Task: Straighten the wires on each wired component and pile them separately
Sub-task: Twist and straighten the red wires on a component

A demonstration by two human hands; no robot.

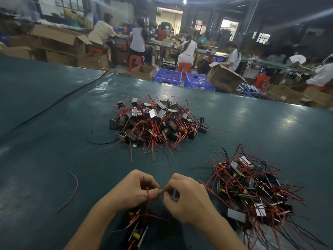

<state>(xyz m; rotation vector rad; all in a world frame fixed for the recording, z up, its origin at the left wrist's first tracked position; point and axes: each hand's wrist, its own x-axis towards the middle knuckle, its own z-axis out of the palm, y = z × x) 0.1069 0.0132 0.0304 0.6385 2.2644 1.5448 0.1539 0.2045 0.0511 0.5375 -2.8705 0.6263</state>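
Wire in hand: a thin red wire [147, 195], pinched by both hands low in the middle of the view, just above the green table [54, 141].
Long axis: the short stretch between the fingertips lies side to side. Below it the wire falls back toward the person.
Where it leads: down to a wired component [137, 233] lying on the table between the forearms, in shadow.
Component's heading: its long body slants from near-left to far-right, with yellow parts showing. Its wires leave toward the hands.
Left hand [134, 190]: fingers curled, thumb and forefinger gripping the wire where it bends into a small hook. The wire drops on this side, so this hand is nearer the component.
Right hand [187, 197]: fingers curled, tips nipping the same wire and touching the left fingertips. The free end is hidden in the fingers.
Coming move, as I judge it: with the left hand as anchor, sliding the right pinch out sideways should pull the bend flat.
Right pile [252, 188]: just beside the right hand, a heap of components with long wires splayed outward, likely the finished heap.
Middle pile [156, 123]: straight ahead and well apart from the hands, a tangled heap of components, likely still to do.
Loose wire [72, 192]: a single curved red strand lying well to the left.
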